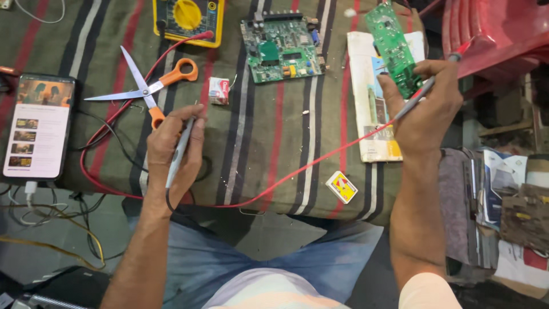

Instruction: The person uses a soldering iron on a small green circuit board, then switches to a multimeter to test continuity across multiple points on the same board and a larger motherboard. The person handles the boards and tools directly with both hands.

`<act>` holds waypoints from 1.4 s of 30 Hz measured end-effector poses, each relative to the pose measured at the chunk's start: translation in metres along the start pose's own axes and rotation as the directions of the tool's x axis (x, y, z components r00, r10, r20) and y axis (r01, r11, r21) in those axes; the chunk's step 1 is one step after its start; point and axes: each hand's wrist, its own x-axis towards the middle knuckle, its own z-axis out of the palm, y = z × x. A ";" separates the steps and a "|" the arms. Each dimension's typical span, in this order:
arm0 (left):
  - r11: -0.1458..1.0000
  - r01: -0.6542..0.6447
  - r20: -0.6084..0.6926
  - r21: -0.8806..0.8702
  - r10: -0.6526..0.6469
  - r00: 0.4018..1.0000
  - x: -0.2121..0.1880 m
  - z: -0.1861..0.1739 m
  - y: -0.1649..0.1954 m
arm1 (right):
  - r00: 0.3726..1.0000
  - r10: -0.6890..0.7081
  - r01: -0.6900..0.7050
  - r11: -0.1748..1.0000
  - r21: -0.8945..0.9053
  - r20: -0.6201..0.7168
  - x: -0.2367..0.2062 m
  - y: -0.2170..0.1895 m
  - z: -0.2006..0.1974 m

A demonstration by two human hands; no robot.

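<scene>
While the narrow green board (393, 48) is held up over a booklet (374, 109) in the closed right hand (423, 109) together with the red probe (420, 97), the black probe (180, 151) is gripped in the closed left hand (171, 154) (low over the striped cloth (257, 143)), and neither tip is yet set on the board.

Two bare forearms enter from the bottom edge, ending in the left hand (171, 150) and the right hand (423, 109); no gloves, rings, watch or wristbands visible. Short pale, off-white sleeve (426, 292) shows at the right upper arm, same light cloth across the torso at bottom centre. Faded blue denim trousers (200, 257) cover both thighs, fabric creased and worn-looking.
</scene>
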 end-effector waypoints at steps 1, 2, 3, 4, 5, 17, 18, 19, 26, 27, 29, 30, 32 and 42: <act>1.000 -0.013 0.002 -0.012 0.013 1.000 0.000 0.000 0.000 | 0.998 0.059 -0.059 0.997 -0.048 0.005 0.000 0.005 -0.003; 1.000 -0.024 0.003 -0.021 0.024 1.000 -0.001 -0.001 0.000 | 0.999 0.032 -0.032 0.996 -0.079 0.004 -0.001 0.010 -0.004; 0.998 -0.048 0.000 -0.034 0.048 0.999 -0.002 -0.002 -0.001 | 1.000 0.004 -0.003 0.994 -0.106 0.004 -0.002 0.014 -0.005; 0.996 -0.072 -0.007 -0.046 0.071 0.997 -0.002 -0.002 -0.001 | 1.000 -0.027 0.028 0.991 -0.132 0.006 -0.003 0.017 -0.004; 0.994 -0.096 -0.014 -0.057 0.095 0.995 -0.001 -0.002 -0.002 | 1.000 0.007 -0.003 0.990 -0.142 0.029 -0.003 0.020 -0.002; 0.971 -0.222 0.021 0.088 0.221 0.975 0.006 -0.014 0.001 | 0.982 0.040 0.037 0.919 -0.392 0.186 0.010 -0.007 0.014; 0.975 -0.210 0.025 0.079 0.208 0.978 0.007 -0.015 0.000 | 0.981 0.035 0.032 0.941 -0.338 0.192 0.013 -0.015 0.016; 0.978 -0.197 0.028 0.069 0.195 0.980 0.008 -0.016 -0.001 | 0.980 0.029 0.029 0.959 -0.282 0.198 0.017 -0.023 0.020; 0.979 -0.203 0.025 0.033 0.202 0.979 0.007 -0.028 -0.006 | 0.818 -0.371 0.377 0.923 0.079 0.438 0.042 -0.077 0.091; 0.979 -0.202 0.020 0.034 0.201 0.979 0.007 -0.030 -0.006 | 0.795 -0.403 0.421 0.905 0.065 0.453 0.047 -0.082 0.102; 0.980 -0.197 0.013 0.039 0.196 0.980 0.007 -0.034 -0.007 | 0.760 -0.455 0.493 0.869 0.044 0.464 0.055 -0.088 0.119; 0.975 -0.215 0.010 0.055 0.214 0.977 0.007 -0.036 -0.008 | 0.748 -0.479 0.523 0.851 0.035 0.459 0.060 -0.090 0.125; 0.965 -0.246 0.008 0.088 0.246 0.969 0.007 -0.040 -0.010 | 0.736 -0.490 0.534 0.844 0.044 0.468 0.064 -0.092 0.134; 0.970 -0.235 -0.014 0.066 0.236 0.972 0.005 -0.048 -0.018 | 0.707 -0.480 0.508 0.856 0.099 0.520 0.059 -0.095 0.133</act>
